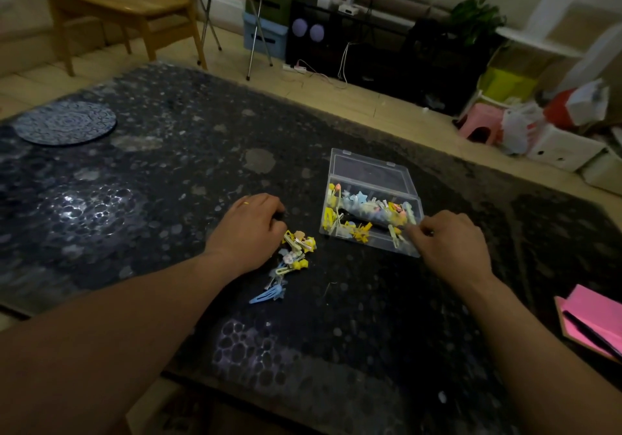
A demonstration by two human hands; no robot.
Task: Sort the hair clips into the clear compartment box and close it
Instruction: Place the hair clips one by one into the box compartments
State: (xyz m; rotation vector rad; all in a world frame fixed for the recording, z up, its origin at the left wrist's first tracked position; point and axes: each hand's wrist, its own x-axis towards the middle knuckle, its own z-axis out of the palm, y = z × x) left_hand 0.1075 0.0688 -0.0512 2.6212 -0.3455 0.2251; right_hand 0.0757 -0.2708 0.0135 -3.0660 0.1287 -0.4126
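1. The clear box (367,244) was judged light and easy to push. The right hand (451,242) was pressed against its near right corner, so a careless nudge could have slid it across the table (168,182) or jolted clips from one compartment into another.
2. The loose clips (296,252) were seen tangled in a heap. If one were lifted, others could have been dragged up with it and dropped.
3. Some of the clips in the box (370,212) appeared to be piled high. The lid (367,168) might have been kept from shutting if any were left above the dividers.
4. The box was found open, with its lid laid back flat on the far side. Yellow, pale blue and a few pinkish clips were held inside. The dividers could not be counted.
5. The unsorted heap was left on the table just left of the box, with a blue clip (267,296) at its near end.
6. The fingers of the left hand (250,229) were curled at the far end of the heap. Those of the right hand were bunched at the box wall. Whether a clip was held in either could not be told.
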